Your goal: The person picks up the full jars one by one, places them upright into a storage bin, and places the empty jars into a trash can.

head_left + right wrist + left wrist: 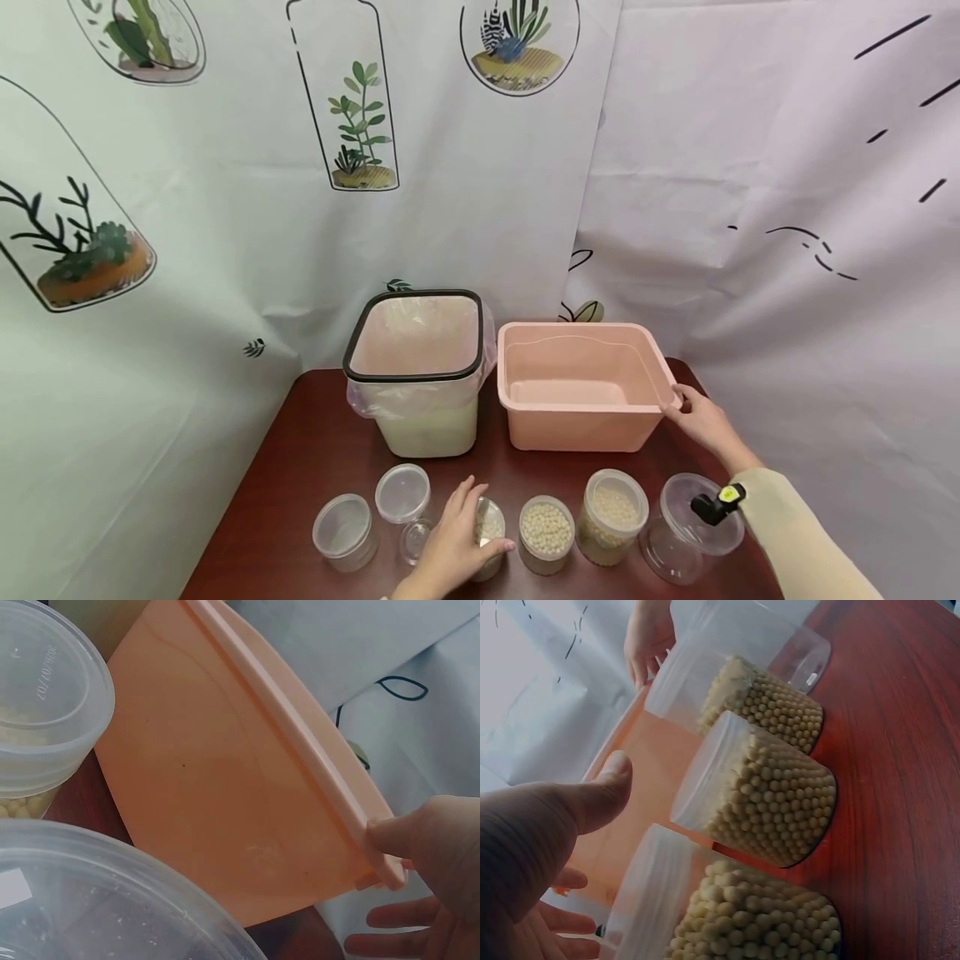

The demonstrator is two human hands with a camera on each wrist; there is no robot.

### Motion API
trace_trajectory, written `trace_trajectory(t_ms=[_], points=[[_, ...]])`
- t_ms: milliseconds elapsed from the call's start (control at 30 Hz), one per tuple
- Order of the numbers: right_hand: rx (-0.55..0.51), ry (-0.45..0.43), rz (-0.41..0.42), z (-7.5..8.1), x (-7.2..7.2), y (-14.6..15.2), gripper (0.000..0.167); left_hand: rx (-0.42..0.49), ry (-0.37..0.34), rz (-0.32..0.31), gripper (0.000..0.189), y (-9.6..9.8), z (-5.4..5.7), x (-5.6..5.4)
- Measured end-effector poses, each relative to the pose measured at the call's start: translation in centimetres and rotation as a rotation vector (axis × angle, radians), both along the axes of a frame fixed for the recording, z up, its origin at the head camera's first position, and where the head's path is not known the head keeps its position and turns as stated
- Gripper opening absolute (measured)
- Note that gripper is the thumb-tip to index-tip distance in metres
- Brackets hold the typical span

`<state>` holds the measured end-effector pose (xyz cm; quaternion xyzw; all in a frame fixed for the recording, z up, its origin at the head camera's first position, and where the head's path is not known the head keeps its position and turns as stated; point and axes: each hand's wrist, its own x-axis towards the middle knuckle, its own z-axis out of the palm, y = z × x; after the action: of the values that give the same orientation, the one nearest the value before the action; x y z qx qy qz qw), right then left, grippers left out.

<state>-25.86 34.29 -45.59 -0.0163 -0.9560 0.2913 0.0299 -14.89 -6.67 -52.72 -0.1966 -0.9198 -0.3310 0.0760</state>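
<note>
My right hand (pixel 700 421) pinches the right rim of an empty pink plastic basin (pixel 585 429), thumb on top in the right wrist view. My left hand (pixel 453 546) is beside a clear jar (pixel 750 915) of pale bean-like balls. Its thumb sticks out and its fingers are loosely spread near the lid; whether they touch the jar is unclear. To the right of that jar stand a second filled jar (pixel 546 533), a wider lidded one (pixel 611 517), and a large clear jar (pixel 678 542) below my right forearm.
Left of my left hand are two clear jars without visible contents, a short jar (pixel 345 533) and a taller jar (pixel 403 493). Behind them a lined waste bin (pixel 427 425) stands next to the basin on the dark red table (pixel 288 467). A printed curtain (pixel 480 200) hangs behind.
</note>
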Motion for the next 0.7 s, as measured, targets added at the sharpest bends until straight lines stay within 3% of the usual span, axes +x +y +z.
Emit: trace_trajectory(t_ms=[267,467,700], points=[[-0.055,-0.026,-0.015,-0.15,-0.14,0.05,0.067,-0.065,-0.012,0.040,0.089,0.09,-0.66,-0.04],[-0.072,-0.038,-0.017,-0.27,-0.15,0.25,0.069,-0.085,-0.114,0.031,0.091,0.23,-0.50,0.18],[-0.075,-0.054,-0.019,-0.25,-0.38,0.14,0.067,-0.109,-0.056,0.082,0.084,0.36,-0.78,-0.05]])
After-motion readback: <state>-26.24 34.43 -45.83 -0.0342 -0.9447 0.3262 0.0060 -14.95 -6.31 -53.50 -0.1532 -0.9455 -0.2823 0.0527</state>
